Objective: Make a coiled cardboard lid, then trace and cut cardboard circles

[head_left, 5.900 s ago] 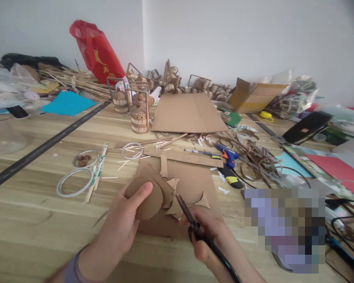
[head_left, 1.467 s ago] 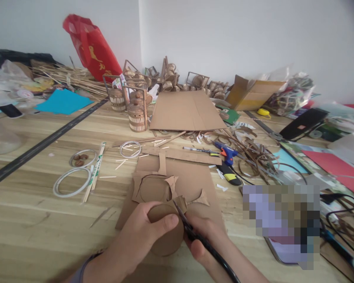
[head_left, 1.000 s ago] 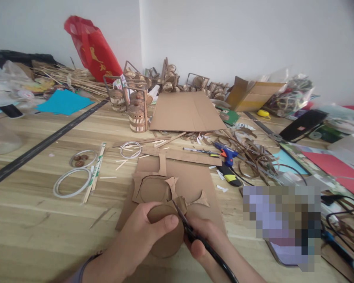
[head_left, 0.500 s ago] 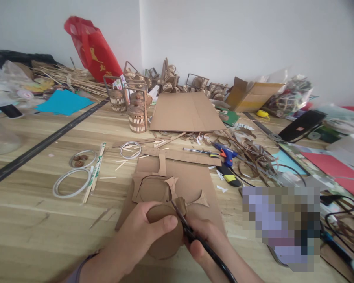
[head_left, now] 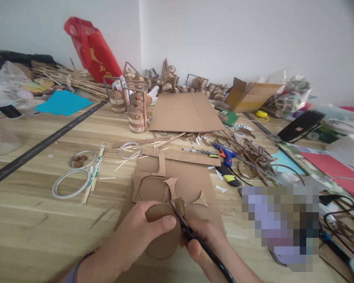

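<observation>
A round cardboard disc [head_left: 163,247] is pinched in my left hand [head_left: 140,228], thumb lying over its face. My right hand [head_left: 205,232] grips black-handled scissors [head_left: 214,256]; their blades lie along the disc's upper right edge. By the blades a curled strip of cardboard [head_left: 179,206] stands out from the disc. Beneath both hands is a larger cardboard sheet [head_left: 194,173]. On it rest a cardboard offcut with a round outline [head_left: 153,189] and a pointed scrap [head_left: 203,198].
A blue glue gun [head_left: 226,154] and a yellow-black utility knife [head_left: 230,177] lie beyond my right hand. Tape rings [head_left: 67,195] sit at left. Small lidded buckets [head_left: 137,118] stand behind, beside a cardboard panel [head_left: 188,112]. A pixelated object [head_left: 283,224] is at right.
The scissors' blades have closed slightly and moved a little along the disc's edge. Both hands and the disc have shifted very slightly left.
</observation>
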Motion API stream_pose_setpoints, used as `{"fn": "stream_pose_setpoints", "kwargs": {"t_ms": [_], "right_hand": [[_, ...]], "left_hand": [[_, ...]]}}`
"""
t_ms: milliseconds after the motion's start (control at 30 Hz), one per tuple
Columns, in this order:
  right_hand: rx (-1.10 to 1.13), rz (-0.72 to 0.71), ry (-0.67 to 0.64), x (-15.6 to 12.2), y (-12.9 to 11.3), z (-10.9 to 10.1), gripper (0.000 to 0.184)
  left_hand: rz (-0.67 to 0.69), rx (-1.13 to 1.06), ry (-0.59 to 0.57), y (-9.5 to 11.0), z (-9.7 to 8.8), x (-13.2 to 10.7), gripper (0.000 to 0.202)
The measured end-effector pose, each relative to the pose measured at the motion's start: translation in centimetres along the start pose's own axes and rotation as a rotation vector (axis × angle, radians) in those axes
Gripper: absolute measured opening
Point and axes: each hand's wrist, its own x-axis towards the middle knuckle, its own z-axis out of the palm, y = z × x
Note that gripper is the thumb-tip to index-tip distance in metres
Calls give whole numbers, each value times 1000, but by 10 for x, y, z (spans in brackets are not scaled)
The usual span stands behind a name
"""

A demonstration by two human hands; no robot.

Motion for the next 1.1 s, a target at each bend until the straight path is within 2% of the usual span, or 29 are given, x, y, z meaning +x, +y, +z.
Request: {"fn": "stream_pose_setpoints", "kwargs": {"t_ms": [333,433,533,633,867,1100], "right_hand": [[-16,-26,5,0,11,-2,76],[-13,-53,67,2,9,1,74],[-24,-54,148,4,6,5,73],[-42,-18,194,3,4,10,75],[27,-31,137,2,-2,10,75],[63,-26,66,2,-10,3,73]], "left_hand": [[-30,19,-1,-1,-2,3,28],[-102,-162,77,-4,2,4,40],[-119,-400,72,-6,8,5,52],[-119,-482,86,-8,14,5,52],[-128,-281,316,-16,14,4,51],[-130,-127,316,-8,14,1,43]]}}
